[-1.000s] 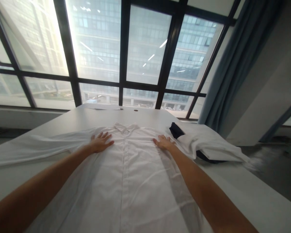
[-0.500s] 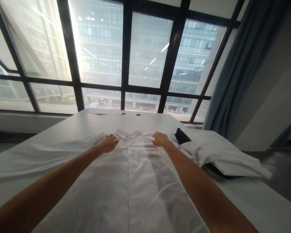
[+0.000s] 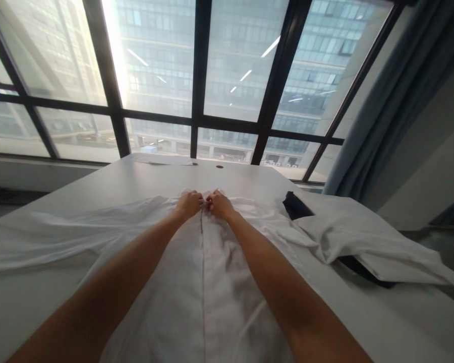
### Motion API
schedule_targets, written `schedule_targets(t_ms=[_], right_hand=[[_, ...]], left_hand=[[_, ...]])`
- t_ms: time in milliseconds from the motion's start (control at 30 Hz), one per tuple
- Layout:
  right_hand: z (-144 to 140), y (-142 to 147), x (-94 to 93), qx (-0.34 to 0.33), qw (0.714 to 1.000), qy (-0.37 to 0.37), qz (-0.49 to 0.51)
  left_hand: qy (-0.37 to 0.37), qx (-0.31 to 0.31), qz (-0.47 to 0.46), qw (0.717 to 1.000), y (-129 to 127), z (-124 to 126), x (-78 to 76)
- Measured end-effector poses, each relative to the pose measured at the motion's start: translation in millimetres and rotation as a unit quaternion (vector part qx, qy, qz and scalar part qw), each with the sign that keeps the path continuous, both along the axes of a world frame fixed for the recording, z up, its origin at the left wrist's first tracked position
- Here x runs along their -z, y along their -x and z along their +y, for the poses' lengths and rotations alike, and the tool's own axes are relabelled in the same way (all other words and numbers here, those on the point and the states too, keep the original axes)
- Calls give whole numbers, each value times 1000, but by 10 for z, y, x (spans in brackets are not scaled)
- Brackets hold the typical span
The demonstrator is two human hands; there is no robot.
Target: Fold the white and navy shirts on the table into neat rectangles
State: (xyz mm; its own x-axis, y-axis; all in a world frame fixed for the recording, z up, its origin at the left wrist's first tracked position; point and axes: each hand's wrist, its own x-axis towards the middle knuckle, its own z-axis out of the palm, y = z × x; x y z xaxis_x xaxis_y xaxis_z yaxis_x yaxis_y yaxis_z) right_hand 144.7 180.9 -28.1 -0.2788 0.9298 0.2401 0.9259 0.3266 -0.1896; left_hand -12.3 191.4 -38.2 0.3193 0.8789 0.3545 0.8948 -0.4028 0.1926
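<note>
Both my forearms bare from near edge of view to wrist, no sleeves showing. Left hand (image 3: 189, 203) and right hand (image 3: 220, 204) bare too: no gloves, no watch, no rings or bands visible.

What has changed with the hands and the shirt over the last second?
Both hands slid up and inward from flat on the chest of the white shirt to its collar: the left hand and right hand now sit curled, close together, at the top of the placket. The shirt stayed spread on the table, and the white cloth at right stayed put.
</note>
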Motion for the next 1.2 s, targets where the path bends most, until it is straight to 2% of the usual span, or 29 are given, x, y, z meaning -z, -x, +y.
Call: schedule_targets(t_ms=[100, 233, 400, 600, 800, 1000, 1200], right_hand=[[-84, -57, -6, 6, 999, -36, 34], [-156, -116, 96, -30, 990, -76, 115], [-223, -150, 193, -60, 975, -90, 193], [-307, -122, 112, -81, 975, -102, 182], [-328, -46, 119, -87, 985, -96, 110], [-316, -22, 124, -71, 988, -80, 112], [-312, -24, 135, -51, 986, -100, 126]], left_hand=[[-8, -2, -81, 997, 57, -49, 47], [-22, -13, -138, 990, 97, -104, 93], [-32, -27, -142, 989, 90, -160, 94], [-32, -43, -128, 990, 77, -196, 59], [-27, 42, -180, 982, 67, -123, 110], [0, 80, -217, 973, 67, -53, 158], [22, 123, -232, 965, 85, -43, 168]])
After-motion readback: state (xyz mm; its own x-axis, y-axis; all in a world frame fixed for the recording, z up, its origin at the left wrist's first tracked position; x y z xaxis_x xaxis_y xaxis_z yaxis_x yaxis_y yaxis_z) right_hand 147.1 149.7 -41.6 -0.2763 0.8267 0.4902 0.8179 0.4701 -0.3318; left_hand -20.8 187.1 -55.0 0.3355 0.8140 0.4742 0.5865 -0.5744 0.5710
